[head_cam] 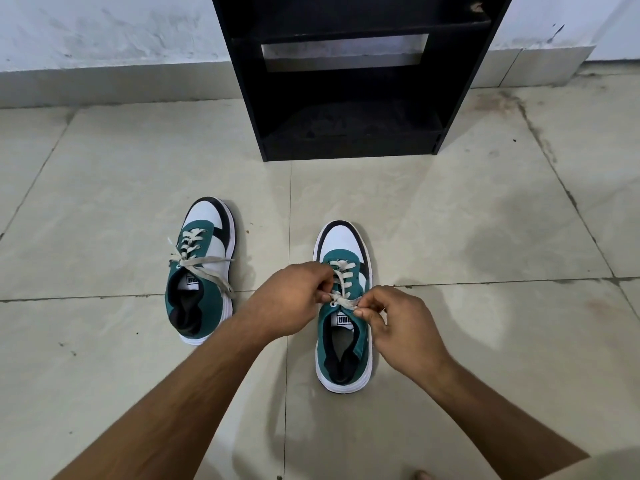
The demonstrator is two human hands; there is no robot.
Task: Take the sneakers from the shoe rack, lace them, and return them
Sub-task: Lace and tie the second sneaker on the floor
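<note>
My left hand [294,299] is curled nearly closed, fingertips pinching the lace [341,299] at the left side of the top eyelets. My right hand [394,320] is pinched on the other end of the same lace, thumb and forefinger closed, the other fingers loosely bent. Both work over the right sneaker [344,306], flat on the tiled floor [485,237], toe towards the black shoe rack [349,98].

My read on handling: flat cloth lace, limp and slightly grippy, so hold it close to the eyelets. The shoe looks light and may slide on tile when I pull.

The left sneaker [204,271] sits well apart to the left, laced, ends lying loose across it. To return them I'd take hold at the heel collar; the upper looks soft. The lower rack shelves look empty.
</note>
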